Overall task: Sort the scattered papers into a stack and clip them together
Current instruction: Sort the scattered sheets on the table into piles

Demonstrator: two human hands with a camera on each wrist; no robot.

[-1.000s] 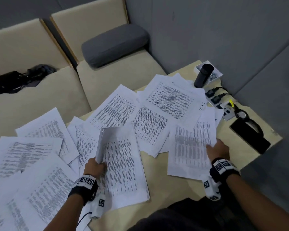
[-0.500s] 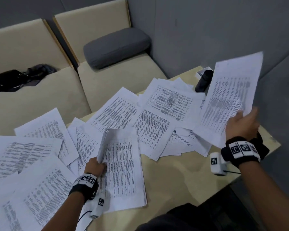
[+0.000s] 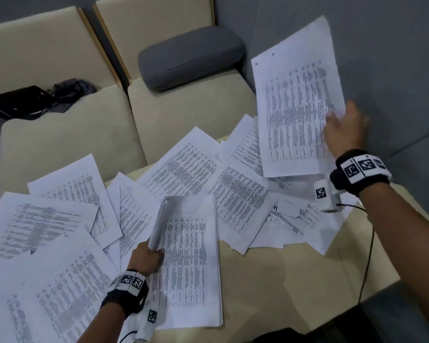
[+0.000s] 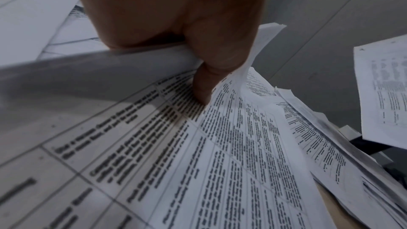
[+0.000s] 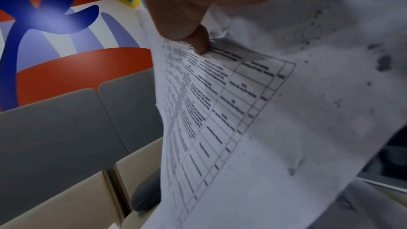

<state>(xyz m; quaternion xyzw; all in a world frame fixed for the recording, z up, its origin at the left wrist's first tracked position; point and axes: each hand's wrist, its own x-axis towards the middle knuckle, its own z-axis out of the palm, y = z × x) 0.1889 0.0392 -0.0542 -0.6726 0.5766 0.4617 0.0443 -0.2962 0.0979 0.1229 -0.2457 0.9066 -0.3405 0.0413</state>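
Left hand [image 3: 146, 256] grips the stack [image 3: 191, 263] (near-left edge curled up); right hand [image 3: 344, 127] pinches a printed sheet [image 3: 295, 107], maybe several.

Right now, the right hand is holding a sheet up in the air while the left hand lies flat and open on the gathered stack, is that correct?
Not quite: the left hand is not flat and open. Its grip is curled round the lifted left edge of the gathered stack, as the left wrist view shows. The right hand does hold a sheet up in the air.

The right hand [image 3: 344, 129], flat on a sheet [image 3: 297, 100] at the table's right side a second ago, now grips it raised clear of the scattered papers [image 3: 191, 167], upright.
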